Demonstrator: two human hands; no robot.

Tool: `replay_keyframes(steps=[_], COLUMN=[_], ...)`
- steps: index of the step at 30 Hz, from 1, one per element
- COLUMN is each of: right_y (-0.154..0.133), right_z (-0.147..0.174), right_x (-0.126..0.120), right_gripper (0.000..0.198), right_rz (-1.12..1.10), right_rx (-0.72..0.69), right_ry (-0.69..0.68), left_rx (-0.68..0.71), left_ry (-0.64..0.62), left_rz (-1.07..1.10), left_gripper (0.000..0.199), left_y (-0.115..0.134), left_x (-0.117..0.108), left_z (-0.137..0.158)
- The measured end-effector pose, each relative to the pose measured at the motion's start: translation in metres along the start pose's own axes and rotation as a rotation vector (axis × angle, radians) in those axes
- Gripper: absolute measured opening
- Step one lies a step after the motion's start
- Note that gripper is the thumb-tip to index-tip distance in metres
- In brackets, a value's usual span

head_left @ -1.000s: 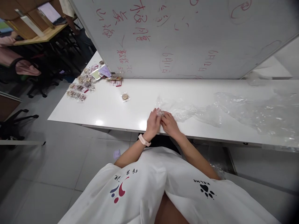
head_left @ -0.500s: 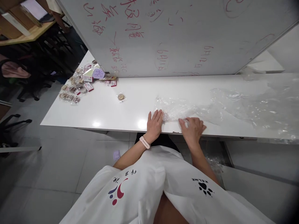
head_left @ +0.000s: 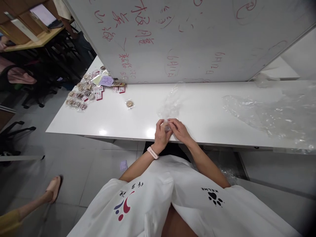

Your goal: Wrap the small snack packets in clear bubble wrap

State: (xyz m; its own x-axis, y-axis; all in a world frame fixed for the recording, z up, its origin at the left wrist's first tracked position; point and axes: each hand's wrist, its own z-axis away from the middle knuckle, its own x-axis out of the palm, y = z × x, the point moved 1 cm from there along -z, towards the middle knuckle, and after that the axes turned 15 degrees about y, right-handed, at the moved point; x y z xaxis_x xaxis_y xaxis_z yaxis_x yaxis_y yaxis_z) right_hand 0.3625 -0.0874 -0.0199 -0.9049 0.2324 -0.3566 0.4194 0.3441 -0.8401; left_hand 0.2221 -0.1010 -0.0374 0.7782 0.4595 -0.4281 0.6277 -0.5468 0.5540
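Both my hands meet near the front edge of the white table (head_left: 204,115). My left hand (head_left: 161,135), with a pale pink band at its wrist, curls around a small bundle of clear plastic wrap (head_left: 170,107). From the other side, the fingers of my right hand (head_left: 179,131) are closed on the same bundle. A loose length of the wrap stretches away from the fingers toward the whiteboard. Whatever may be inside the bundle is too hidden to make out.
A round item in a clear packet (head_left: 129,104) lies alone to the left. Several packets and cards (head_left: 85,90) are heaped at the left end. A large plastic sheet (head_left: 278,115) covers the right end. Behind stands a whiteboard (head_left: 185,39). A person's foot (head_left: 54,188) is at lower left.
My right hand has moved left to meet my left hand, and both have closed around the plastic wrap. The wrap now extends away from me instead of rightward. A person's foot has appeared.
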Motion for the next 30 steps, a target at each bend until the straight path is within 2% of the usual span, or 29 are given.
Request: replay_keyframes(steps=[3, 6, 9, 13, 17, 19, 22, 24, 25, 28, 30], right_y=[-0.002, -0.006, -0.009, -0.012, -0.013, -0.009, 0.002, 0.007, 0.009, 0.011, 0.011], right_z=[0.005, 0.005, 0.006, 0.018, 0.029, 0.028, 0.017, 0.008, 0.004, -0.001, 0.001], right_x=[-0.008, -0.021, -0.038, -0.054, -0.05, -0.044, -0.034, -0.03, -0.028, -0.027, -0.028], right_gripper=[0.029, 0.03, 0.032, 0.043, 0.038, 0.035, 0.034, 0.036, 0.037, 0.034, 0.03], right_rz=[0.064, 0.017, -0.033, 0.022, 0.136, 0.194, 0.302, 0.357, 0.374, 0.403, 0.424], right_rx=[-0.045, -0.031, 0.03, 0.082, -0.026, -0.055, -0.017, 0.013, 0.022, -0.004, -0.07], right_ry=[-0.029, -0.143, -0.212, -0.13, -0.032, 0.065, 0.191, 0.254, 0.284, 0.348, 0.315], left_rx=[0.014, 0.063, 0.085, 0.122, 0.137, 0.095, -0.023, -0.026, -0.004, 0.018, -0.006], left_ry=[-0.119, -0.275, -0.355, -0.442, -0.596, -0.676, -0.797, -0.792, -0.745, -0.496, -0.375], left_rz=[0.02, 0.02, -0.003, 0.031, 0.044, 0.076, 0.152, 0.131, 0.094, -0.053, -0.118], left_gripper=[0.045, 0.045, 0.044, 0.033, 0.022, 0.022, 0.028, 0.029, 0.027, 0.018, 0.016], left_y=[0.005, 0.008, 0.006, 0.001, -0.002, -0.003, -0.006, -0.007, -0.007, -0.006, -0.004], left_x=[-0.006, -0.008, -0.008, -0.009, -0.009, -0.006, 0.004, 0.014, 0.019, 0.032, 0.037], left_z=[-0.001, -0.006, -0.012, -0.024, -0.05, -0.069, -0.093, -0.101, -0.102, -0.095, -0.084])
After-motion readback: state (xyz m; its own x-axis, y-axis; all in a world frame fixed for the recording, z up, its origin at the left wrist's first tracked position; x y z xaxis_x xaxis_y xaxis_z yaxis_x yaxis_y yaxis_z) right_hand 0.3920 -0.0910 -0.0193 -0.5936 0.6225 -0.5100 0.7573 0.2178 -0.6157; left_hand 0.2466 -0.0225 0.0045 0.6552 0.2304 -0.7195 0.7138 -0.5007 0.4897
